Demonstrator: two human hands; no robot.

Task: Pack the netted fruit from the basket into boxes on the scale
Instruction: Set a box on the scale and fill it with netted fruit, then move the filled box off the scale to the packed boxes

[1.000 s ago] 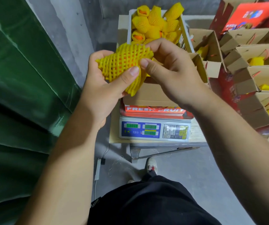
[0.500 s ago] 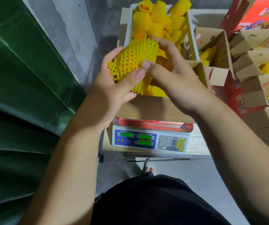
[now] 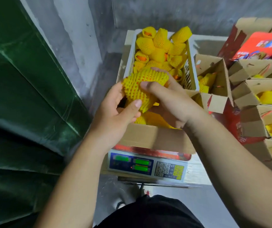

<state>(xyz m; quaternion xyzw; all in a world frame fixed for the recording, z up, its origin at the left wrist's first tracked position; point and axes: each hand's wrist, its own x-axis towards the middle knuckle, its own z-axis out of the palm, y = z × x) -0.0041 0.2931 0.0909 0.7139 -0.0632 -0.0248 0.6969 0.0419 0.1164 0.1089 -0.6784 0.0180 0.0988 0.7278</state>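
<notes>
A netted fruit (image 3: 144, 87), orange showing through its yellow foam mesh, sits between both hands right above the open box (image 3: 155, 137). The left hand (image 3: 115, 116) cups it from the near left, thumb laid against the net's lower end and fingers (image 3: 118, 89) curled round the far side. The right hand (image 3: 173, 102) covers it from the right, thumb across the front of the net, the other fingers wrapped behind and underneath, one fingertip peeking over the top. So both hands grip the same fruit, and it hangs clear of the box's near flap. Down inside the box, more yellow netting shows under the hands. The box rests on the scale (image 3: 146, 167), whose green displays glow beside a keypad. The scale stands on the bench (image 3: 197, 175). Just beyond the box, the white basket (image 3: 191, 66) is heaped with netted fruit, a few with orange peeking out at the open ends. To the right, a row of open cartons (image 3: 253, 99) holds yellow netted fruit, and a red printed box (image 3: 260, 46) lies at the far right. A green sheet (image 3: 25, 96) fills the left side, next to a grey wall (image 3: 76, 38).
</notes>
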